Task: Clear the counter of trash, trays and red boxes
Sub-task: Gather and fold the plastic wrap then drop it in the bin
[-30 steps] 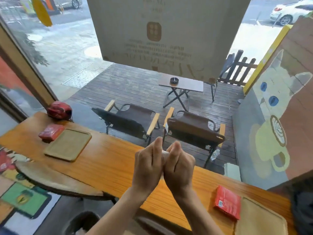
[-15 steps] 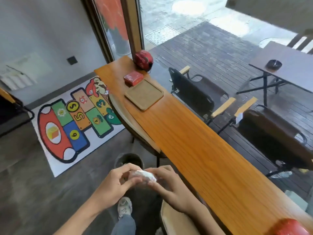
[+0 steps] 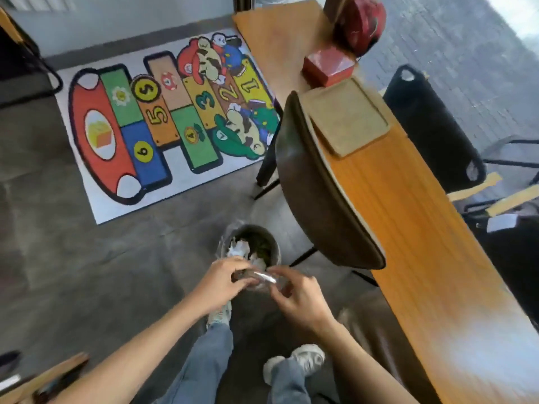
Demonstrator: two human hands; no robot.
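My left hand [image 3: 223, 279] and my right hand [image 3: 294, 293] meet just above a small round trash bin [image 3: 274, 246] on the floor. Between their fingertips they pinch a crumpled white piece of trash [image 3: 265, 277]. The bin holds white paper and dark green scraps. On the orange wooden counter [image 3: 414, 228] at the right lie a tan tray [image 3: 347, 116] and, beyond it, a red box [image 3: 328, 67]. A red helmet [image 3: 363, 23] sits at the counter's far end.
A brown curved stool [image 3: 318, 193] stands against the counter between the bin and the tray. A colourful hopscotch mat [image 3: 163, 118] covers the floor to the left. My legs and shoes [image 3: 306, 360] are below. Black outdoor chairs [image 3: 431, 126] show beyond the counter.
My view has swung down and left from the counter to the floor. Both hands carried the white trash down from counter height to just over the bin.
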